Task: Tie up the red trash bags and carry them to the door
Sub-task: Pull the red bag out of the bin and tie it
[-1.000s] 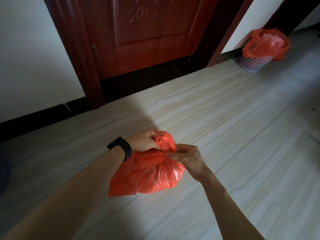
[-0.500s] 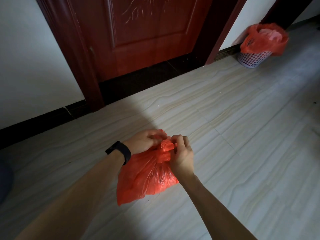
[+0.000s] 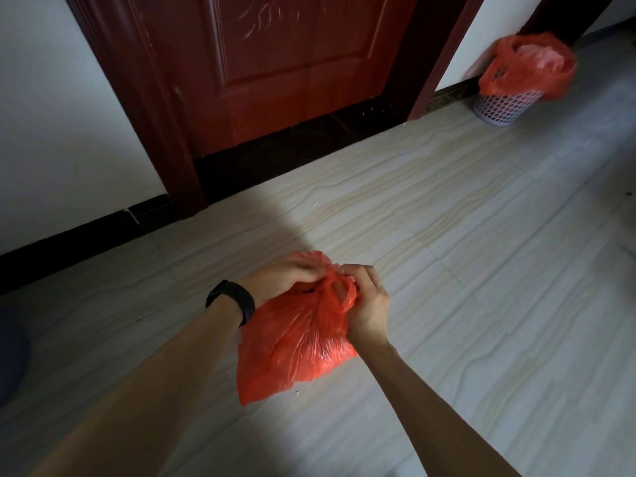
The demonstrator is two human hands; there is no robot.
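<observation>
Red trash bag [image 3: 296, 342], unlabelled, both hands pinching handles

Both hands meet at the gathered neck of a red trash bag [image 3: 296, 342] held above the pale tiled floor [image 3: 481, 270]. The left hand [image 3: 282, 275], a black wristband [image 3: 234, 301] on its wrist, pinches the bag's top; the right hand [image 3: 366, 301] grips a twisted loop of plastic. Beyond stands a dark red door [image 3: 275, 70]. Near the floor's far right edge, a white mesh bin [image 3: 506, 106] holds a second red bag [image 3: 526, 68]
</observation>
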